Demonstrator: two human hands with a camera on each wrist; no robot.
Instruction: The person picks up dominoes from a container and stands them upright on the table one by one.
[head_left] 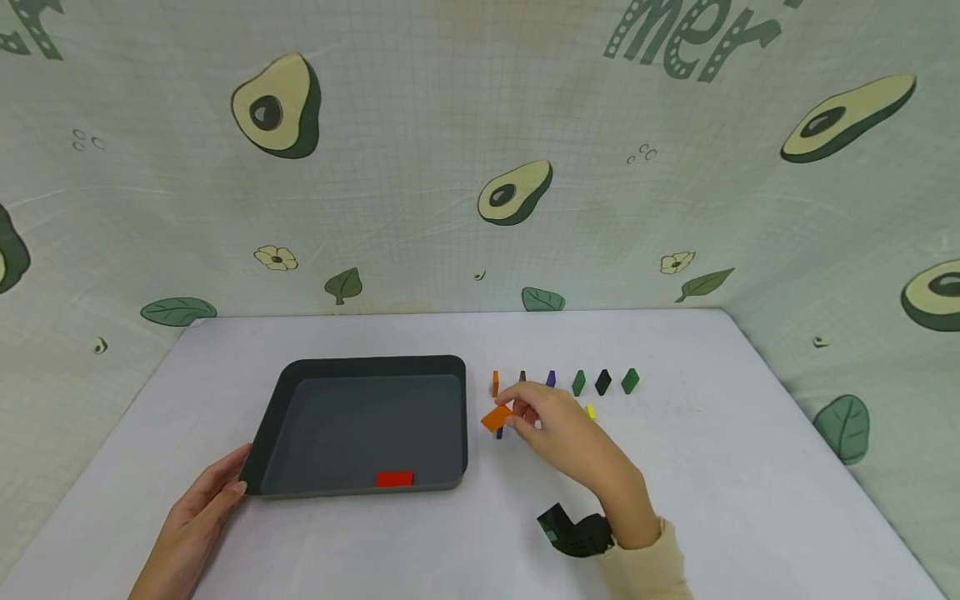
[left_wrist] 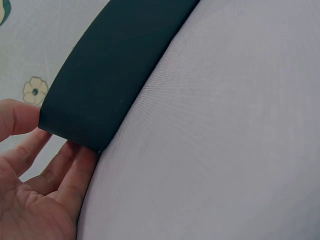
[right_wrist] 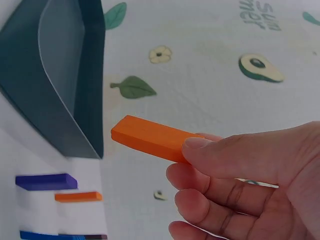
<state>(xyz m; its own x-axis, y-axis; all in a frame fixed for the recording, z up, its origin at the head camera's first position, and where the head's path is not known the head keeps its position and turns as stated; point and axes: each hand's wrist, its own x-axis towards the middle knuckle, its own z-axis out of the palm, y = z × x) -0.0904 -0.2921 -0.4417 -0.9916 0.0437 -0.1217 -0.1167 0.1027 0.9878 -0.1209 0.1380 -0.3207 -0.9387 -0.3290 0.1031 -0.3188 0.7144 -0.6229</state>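
Your right hand (head_left: pixel 558 425) pinches an orange block (head_left: pixel 496 417) between thumb and fingertips, holding it in the air just right of the dark tray (head_left: pixel 300 379), between the tray's right wall and the row of standing blocks. The right wrist view shows the grip plainly: the thumb pressed on top of the block's near end, the fingers curled beneath it. Your left hand (head_left: pixel 197 521) rests against the tray's near left corner, fingers straight and lightly spread along the outer wall, steadying it rather than gripping.

One red block (head_left: pixel 394 478) already lies flat inside the tray, against its near wall. By the look of it, the job has barely begun. Right of the tray stand an orange block (head_left: pixel 495 383), a brown one (head_left: pixel 522 377), a purple one (head_left: pixel 551 378), two green ones (head_left: pixel 578 382) (head_left: pixel 630 380) and a black one (head_left: pixel 603 382), with a yellow block (head_left: pixel 590 412) and another purple one (head_left: pixel 499 432) partly hidden by your right hand.
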